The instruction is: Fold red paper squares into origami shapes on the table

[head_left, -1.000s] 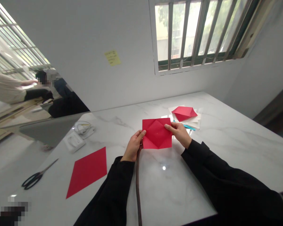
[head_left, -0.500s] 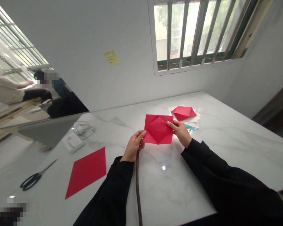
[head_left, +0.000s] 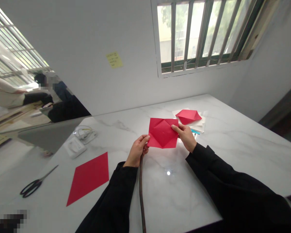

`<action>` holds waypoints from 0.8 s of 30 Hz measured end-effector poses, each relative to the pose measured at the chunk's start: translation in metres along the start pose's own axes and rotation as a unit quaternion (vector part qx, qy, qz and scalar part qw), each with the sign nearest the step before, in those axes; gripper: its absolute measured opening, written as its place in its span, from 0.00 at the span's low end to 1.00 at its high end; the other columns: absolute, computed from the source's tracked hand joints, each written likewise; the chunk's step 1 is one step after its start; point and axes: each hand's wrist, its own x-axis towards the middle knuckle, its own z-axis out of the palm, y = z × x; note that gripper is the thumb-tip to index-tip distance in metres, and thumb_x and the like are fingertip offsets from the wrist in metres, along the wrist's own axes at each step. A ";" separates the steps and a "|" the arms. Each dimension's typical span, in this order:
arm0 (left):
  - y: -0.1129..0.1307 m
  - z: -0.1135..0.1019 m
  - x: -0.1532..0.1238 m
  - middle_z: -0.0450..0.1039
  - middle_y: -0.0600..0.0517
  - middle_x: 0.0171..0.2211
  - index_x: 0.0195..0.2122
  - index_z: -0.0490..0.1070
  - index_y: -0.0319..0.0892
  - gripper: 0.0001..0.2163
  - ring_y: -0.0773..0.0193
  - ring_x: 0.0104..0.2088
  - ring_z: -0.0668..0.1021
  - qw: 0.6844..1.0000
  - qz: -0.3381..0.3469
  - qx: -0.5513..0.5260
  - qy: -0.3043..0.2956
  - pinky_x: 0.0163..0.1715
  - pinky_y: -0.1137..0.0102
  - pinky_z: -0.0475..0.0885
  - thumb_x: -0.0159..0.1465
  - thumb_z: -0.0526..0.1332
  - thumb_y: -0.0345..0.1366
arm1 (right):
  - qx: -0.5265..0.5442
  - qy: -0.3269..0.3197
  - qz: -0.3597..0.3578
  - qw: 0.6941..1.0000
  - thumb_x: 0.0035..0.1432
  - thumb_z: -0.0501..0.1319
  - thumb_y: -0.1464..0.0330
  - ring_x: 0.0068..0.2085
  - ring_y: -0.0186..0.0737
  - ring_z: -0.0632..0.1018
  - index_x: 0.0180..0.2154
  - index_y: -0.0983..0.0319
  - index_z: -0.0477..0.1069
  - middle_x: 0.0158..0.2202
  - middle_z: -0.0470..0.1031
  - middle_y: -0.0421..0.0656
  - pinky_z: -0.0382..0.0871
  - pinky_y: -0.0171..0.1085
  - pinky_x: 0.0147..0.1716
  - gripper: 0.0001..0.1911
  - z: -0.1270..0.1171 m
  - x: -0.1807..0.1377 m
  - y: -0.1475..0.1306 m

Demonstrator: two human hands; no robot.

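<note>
A folded red paper square (head_left: 163, 132) with corner flaps creased toward its middle is held above the white marble table (head_left: 232, 145). My left hand (head_left: 137, 150) pinches its lower left corner. My right hand (head_left: 186, 137) grips its right edge with the thumb on top. Both arms wear black sleeves. A dark cord (head_left: 141, 194) hangs down between my arms.
A flat red paper sheet (head_left: 89, 177) lies at the left, black scissors (head_left: 34, 186) beyond it near the table edge. A white charger with a coiled cable (head_left: 80, 139) sits further back. A folded red piece (head_left: 188, 116) rests on stacked papers. People sit at the far left.
The red square has been lifted slightly and shifted right and away from me. My left hand's hold has moved down to the lower left corner.
</note>
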 end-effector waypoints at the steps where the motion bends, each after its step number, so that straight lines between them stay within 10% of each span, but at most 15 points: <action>1: 0.000 0.000 0.000 0.62 0.60 0.24 0.37 0.71 0.43 0.21 0.77 0.19 0.65 1.000 0.000 -0.001 0.000 0.16 0.82 0.56 0.51 0.76 0.49 | -0.002 0.000 0.000 1.000 0.51 0.72 0.50 0.34 0.43 0.80 0.44 0.62 0.80 0.37 0.83 0.46 0.73 0.38 0.32 0.26 0.000 0.000 0.000; 24: 0.000 -0.001 0.000 0.59 0.62 0.20 0.37 0.73 0.40 0.22 0.77 0.17 0.59 0.999 0.028 -0.009 0.032 0.15 0.79 0.52 0.47 0.77 0.45 | -0.043 0.000 0.016 0.999 0.52 0.69 0.48 0.26 0.34 0.73 0.43 0.62 0.80 0.31 0.78 0.42 0.62 0.31 0.21 0.27 -0.002 -0.001 -0.002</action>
